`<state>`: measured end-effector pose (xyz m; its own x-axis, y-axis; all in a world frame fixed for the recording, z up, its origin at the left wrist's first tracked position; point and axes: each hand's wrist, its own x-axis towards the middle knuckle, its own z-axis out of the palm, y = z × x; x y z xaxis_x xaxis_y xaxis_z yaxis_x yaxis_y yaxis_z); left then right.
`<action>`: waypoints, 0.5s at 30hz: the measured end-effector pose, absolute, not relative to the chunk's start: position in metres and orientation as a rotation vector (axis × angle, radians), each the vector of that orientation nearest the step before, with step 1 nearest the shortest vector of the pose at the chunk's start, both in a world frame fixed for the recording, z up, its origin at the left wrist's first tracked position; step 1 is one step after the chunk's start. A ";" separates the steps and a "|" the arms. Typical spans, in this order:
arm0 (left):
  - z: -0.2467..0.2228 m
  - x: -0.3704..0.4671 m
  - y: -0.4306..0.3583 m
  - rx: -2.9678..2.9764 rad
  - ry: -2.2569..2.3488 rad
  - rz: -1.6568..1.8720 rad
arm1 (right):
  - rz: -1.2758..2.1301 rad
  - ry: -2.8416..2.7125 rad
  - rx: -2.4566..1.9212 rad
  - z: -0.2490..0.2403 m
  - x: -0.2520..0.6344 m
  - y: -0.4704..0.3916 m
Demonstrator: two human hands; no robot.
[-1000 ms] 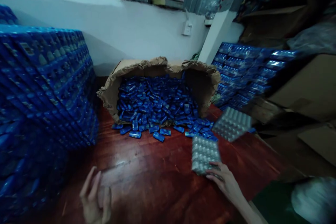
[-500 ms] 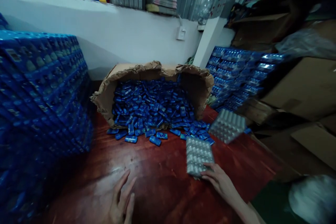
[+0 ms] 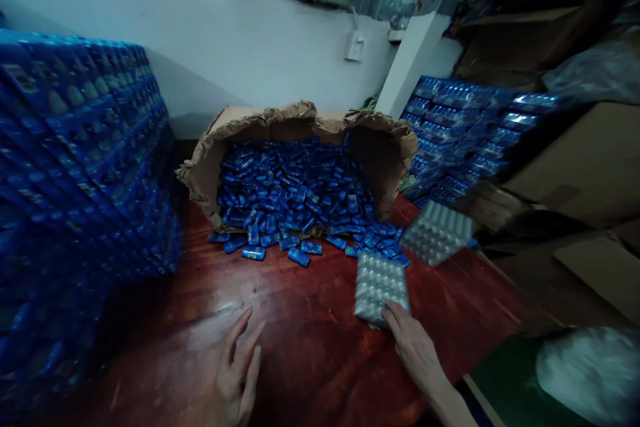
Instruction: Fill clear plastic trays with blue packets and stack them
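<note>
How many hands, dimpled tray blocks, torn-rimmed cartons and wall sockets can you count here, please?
Left hand and right hand: 2
Near tray block and far tray block: 2
Torn-rimmed carton: 1
Wall socket: 1
Total: 6

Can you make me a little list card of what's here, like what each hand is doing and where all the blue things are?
left hand: open, holding nothing
right hand: fingers on the near edge of a dimpled plastic tray
second tray: farther back, to the right
cardboard box: ragged rim, open towards the person
small blue packs: heaped in the box, some spilled out front
blue stacks: left and back right
surface: shiny, reddish-brown
</note>
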<state>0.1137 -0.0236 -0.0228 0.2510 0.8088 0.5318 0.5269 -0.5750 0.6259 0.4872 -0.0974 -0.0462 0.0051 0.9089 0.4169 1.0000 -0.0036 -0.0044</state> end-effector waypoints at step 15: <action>-0.034 0.096 -0.016 2.030 1.302 1.396 | -0.612 -1.704 -1.591 0.002 0.448 -0.030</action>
